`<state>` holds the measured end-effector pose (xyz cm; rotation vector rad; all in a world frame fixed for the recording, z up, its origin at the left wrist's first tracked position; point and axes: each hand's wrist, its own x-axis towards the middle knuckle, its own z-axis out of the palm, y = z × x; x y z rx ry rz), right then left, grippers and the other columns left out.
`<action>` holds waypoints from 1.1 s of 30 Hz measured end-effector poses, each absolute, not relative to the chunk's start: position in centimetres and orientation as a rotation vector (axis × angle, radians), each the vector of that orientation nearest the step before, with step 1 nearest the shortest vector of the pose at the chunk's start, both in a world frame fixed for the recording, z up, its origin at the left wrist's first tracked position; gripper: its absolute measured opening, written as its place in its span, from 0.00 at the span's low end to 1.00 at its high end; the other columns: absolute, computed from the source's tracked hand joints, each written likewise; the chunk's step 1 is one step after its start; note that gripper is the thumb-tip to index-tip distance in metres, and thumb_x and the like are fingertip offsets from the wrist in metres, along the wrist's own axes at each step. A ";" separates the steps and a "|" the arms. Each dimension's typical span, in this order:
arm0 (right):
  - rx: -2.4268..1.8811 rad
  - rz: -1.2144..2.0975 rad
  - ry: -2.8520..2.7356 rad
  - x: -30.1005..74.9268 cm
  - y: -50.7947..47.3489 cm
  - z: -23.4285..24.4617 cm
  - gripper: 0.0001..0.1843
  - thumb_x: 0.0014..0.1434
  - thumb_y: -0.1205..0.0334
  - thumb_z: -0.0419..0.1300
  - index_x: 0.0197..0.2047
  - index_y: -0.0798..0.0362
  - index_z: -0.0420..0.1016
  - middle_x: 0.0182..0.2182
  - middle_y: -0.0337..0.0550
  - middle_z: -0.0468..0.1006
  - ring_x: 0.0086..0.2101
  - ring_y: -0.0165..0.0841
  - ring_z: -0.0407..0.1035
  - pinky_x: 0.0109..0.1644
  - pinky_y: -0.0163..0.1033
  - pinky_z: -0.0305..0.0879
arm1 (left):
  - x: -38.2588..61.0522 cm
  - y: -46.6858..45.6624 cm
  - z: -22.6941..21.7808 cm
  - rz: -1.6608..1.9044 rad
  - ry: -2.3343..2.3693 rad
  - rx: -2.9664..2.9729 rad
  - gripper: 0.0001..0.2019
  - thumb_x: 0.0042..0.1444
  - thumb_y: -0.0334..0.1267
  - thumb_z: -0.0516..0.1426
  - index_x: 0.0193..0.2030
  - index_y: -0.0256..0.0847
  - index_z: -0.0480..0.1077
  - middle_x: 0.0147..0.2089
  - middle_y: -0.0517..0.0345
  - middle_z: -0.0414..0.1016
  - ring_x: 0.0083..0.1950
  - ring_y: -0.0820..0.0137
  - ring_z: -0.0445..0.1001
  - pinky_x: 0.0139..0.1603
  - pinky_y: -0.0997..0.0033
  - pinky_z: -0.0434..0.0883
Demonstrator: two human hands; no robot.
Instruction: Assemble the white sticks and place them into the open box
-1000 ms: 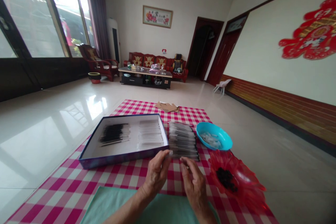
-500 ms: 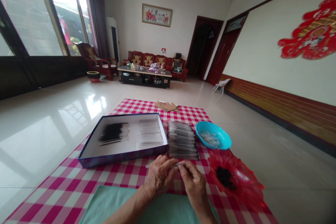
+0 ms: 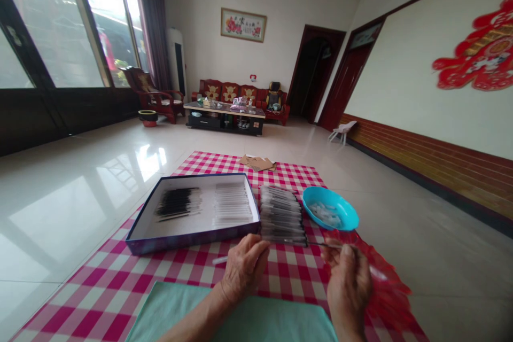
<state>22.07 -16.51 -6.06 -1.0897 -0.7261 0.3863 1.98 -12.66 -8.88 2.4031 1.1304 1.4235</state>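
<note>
My left hand (image 3: 245, 264) is closed around a translucent pen barrel (image 3: 219, 260), whose whitish end sticks out to the left above the checked cloth. To the right, my right hand (image 3: 349, 280) pinches a thin dark stick (image 3: 326, 245) like a pen refill, which points left toward the pile of pens (image 3: 282, 216); where its far end stops is blurred. A shallow box (image 3: 172, 241) behind my left hand holds a row of black-and-clear refills (image 3: 178, 203) and a row of clear tubes (image 3: 232, 204). The red petal-edged bowl (image 3: 390, 291) is partly hidden behind my right hand.
A blue bowl (image 3: 348, 214) with translucent small parts stands right of the pens. A green cloth (image 3: 280, 318) lies at the near edge of the checked tablecloth (image 3: 88, 288). Cardboard pieces (image 3: 260, 164) lie at the far end. Beyond stand a low table (image 3: 224, 112) and a wooden sofa.
My hands were together at the pen barrel. My right hand has moved away to the right, over the red bowl, and a thin dark stick now shows in it. My left hand stays near its place.
</note>
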 end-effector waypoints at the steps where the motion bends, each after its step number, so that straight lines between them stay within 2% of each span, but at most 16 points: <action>1: -1.120 0.404 -0.758 21.6 -16.5 -6.3 0.12 0.59 0.50 0.55 0.37 0.51 0.67 0.34 0.41 0.75 0.27 0.30 0.69 0.30 0.35 0.68 | 2.0 -12.7 -8.7 1.433 1.126 2.428 0.11 0.62 0.35 0.48 0.42 0.43 0.72 0.38 0.52 0.72 0.37 0.72 0.71 0.39 0.74 0.69; 4: -1.182 0.484 -0.863 19.5 -16.4 -7.1 0.14 0.58 0.49 0.55 0.38 0.51 0.66 0.34 0.43 0.75 0.28 0.32 0.70 0.30 0.37 0.69 | 2.2 -13.0 -8.2 1.386 1.140 2.529 0.10 0.62 0.38 0.50 0.40 0.44 0.73 0.39 0.53 0.72 0.37 0.71 0.71 0.39 0.72 0.69; 11: -1.209 0.568 -0.968 17.4 -16.6 -8.4 0.16 0.58 0.47 0.54 0.39 0.52 0.66 0.36 0.46 0.76 0.30 0.34 0.71 0.34 0.40 0.72 | 2.4 -13.3 -7.8 1.103 1.209 2.723 0.11 0.62 0.37 0.49 0.34 0.45 0.71 0.28 0.58 0.69 0.30 0.70 0.66 0.32 0.71 0.64; 16: -1.242 0.657 -0.933 17.5 -16.1 -9.7 0.19 0.56 0.43 0.55 0.38 0.52 0.68 0.36 0.46 0.76 0.33 0.37 0.72 0.37 0.42 0.72 | 2.5 -13.2 -8.4 0.979 1.361 2.767 0.08 0.58 0.34 0.52 0.28 0.43 0.66 0.28 0.59 0.69 0.31 0.69 0.66 0.28 0.71 0.60; 20: -1.185 0.845 -0.789 17.8 -15.2 -11.6 0.24 0.54 0.40 0.54 0.42 0.51 0.67 0.33 0.44 0.77 0.31 0.38 0.74 0.33 0.44 0.73 | 2.5 -13.1 -8.0 0.898 1.477 2.746 0.06 0.57 0.35 0.53 0.28 0.42 0.66 0.28 0.59 0.69 0.31 0.69 0.68 0.27 0.72 0.60; 24: -1.253 0.955 -0.774 17.7 -15.0 -12.1 0.27 0.51 0.39 0.56 0.47 0.49 0.66 0.35 0.42 0.78 0.31 0.38 0.74 0.32 0.42 0.73 | 1.0 -11.9 -5.0 0.803 1.575 2.707 0.08 0.60 0.38 0.51 0.31 0.43 0.68 0.31 0.58 0.71 0.34 0.69 0.70 0.29 0.73 0.62; 28: -1.340 0.947 -0.864 17.1 -15.5 -10.8 0.27 0.49 0.39 0.57 0.44 0.51 0.70 0.32 0.43 0.79 0.30 0.38 0.74 0.33 0.41 0.73 | -3.6 -8.6 -1.2 0.300 1.835 2.631 0.13 0.63 0.41 0.45 0.39 0.45 0.70 0.41 0.56 0.73 0.43 0.67 0.72 0.37 0.71 0.65; 33: -1.378 0.950 -0.905 16.5 -15.5 -10.0 0.28 0.47 0.37 0.56 0.41 0.51 0.71 0.32 0.43 0.79 0.28 0.38 0.73 0.32 0.40 0.72 | -11.0 -4.0 0.0 -0.028 2.035 2.459 0.12 0.62 0.38 0.48 0.37 0.37 0.72 0.39 0.48 0.74 0.41 0.63 0.74 0.40 0.65 0.69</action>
